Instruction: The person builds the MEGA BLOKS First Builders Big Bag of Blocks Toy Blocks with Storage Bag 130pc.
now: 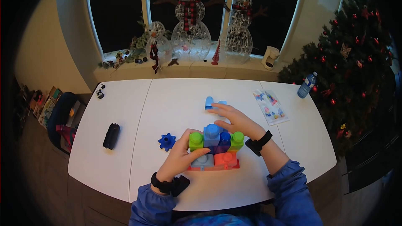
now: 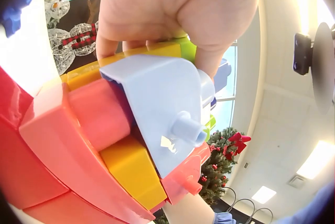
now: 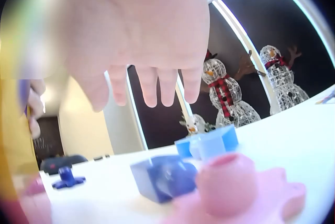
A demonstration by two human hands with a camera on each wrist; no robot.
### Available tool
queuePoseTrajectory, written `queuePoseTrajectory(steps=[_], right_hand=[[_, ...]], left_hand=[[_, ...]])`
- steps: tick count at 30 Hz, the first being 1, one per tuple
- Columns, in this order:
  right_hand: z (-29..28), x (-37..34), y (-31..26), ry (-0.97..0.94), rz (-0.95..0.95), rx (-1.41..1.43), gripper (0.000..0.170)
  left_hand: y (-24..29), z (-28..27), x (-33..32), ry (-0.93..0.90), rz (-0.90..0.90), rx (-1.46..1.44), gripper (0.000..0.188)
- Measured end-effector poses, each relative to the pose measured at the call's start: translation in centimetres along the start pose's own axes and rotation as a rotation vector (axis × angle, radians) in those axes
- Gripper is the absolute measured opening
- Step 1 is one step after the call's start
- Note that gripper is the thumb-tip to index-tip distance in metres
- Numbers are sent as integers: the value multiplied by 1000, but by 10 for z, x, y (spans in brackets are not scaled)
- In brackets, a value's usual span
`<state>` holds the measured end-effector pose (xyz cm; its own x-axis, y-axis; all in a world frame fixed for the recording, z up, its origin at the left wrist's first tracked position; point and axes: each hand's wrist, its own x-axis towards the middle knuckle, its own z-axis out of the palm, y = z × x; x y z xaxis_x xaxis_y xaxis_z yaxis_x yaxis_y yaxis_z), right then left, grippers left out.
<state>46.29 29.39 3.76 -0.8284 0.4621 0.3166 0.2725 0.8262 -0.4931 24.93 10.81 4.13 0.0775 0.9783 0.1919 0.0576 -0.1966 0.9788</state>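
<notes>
A built stack of toy blocks stands on the table, with green blocks [image 1: 196,141], a light blue block [image 1: 212,135] on top and a red base [image 1: 214,166]. My left hand [image 1: 178,155] grips its left side, thumb in front; the left wrist view shows the hand [image 2: 178,9] around a yellow block [image 2: 133,171] and a pale blue piece [image 2: 157,98]. My right hand [image 1: 239,123] is held beyond the stack, fingers extended and holding nothing. Below the hand [image 3: 141,30] lie a pink toothed piece [image 3: 227,184], a blue block [image 3: 162,177] and a light blue piece [image 3: 209,143].
A dark blue gear-shaped piece [image 1: 167,142] lies left of the stack, a black case [image 1: 111,136] farther left. At the right are a printed sheet [image 1: 270,108] and a water bottle [image 1: 307,85]. Wire snowmen [image 1: 190,33] stand on the sill, a decorated tree [image 1: 347,58] at the right.
</notes>
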Motion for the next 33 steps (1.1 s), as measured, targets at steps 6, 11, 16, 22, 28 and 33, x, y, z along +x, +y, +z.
queuePoseTrajectory(steps=[6,11,16,22,28,33], right_hand=[[47,-6,40,-292,64,159,50],[48,-16,34,-195,-23,-23,42],[25,-10,5,-220,155,-321,37],[16,-13,1,16,164,-66,37],[-32,-14,-57,420,241,724,50],[-65,-29,-92,434,125,561,60]], left_hand=[[-3,-2,0,-4,4,7,44],[-4,-2,0,-4,7,19,45],[-4,-1,0,-1,-5,-10,45],[-6,0,0,0,4,-20,45],[-3,1,0,35,29,8,46],[-6,0,-1,20,5,0,41]])
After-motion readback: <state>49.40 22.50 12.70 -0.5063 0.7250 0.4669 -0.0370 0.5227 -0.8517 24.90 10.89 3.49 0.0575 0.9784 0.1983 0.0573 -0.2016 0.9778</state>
